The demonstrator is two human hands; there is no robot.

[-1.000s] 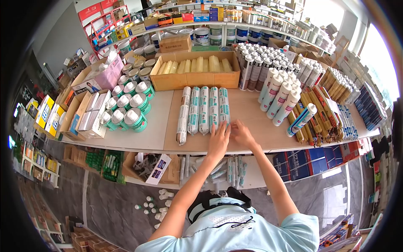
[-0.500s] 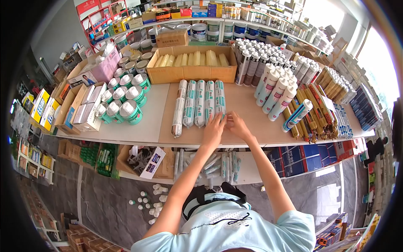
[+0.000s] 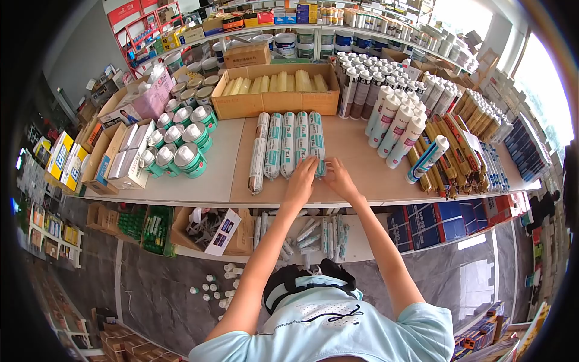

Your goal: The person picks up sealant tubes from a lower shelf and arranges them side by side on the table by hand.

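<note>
Hands [image 3: 301, 180] half-open; touching row's rightmost tube [image 3: 316, 140]

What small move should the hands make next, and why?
Probably ease the left hand and right hand off the right-end tube: it lies beside the other four tubes, far ends nearly level, so it seems to need no nudging.

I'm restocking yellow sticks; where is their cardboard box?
In the head view, the box sits at the back of the table, behind the lying tubes, left of the upright cartridges.
</note>
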